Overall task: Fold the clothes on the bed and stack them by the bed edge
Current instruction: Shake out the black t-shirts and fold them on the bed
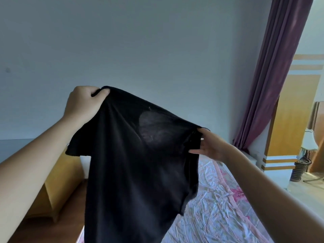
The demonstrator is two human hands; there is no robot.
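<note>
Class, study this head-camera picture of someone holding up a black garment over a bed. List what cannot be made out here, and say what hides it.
- Head view: the black garment's lower hem, cut off by the bottom edge.
- The bed behind the garment, so any other clothes or a stack there are unseen.
- Right hand: its fingertips, tucked behind the cloth.
- Left hand: its fingertips, buried in the bunched fabric.
- Lamp at the right edge: small and partly cut off.

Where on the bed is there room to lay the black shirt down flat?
The floral bedsheet shows bare between the hanging black shirt and the right arm. Both the left hand and right hand hold the shirt up, hiding the bed's near-left part.
</note>
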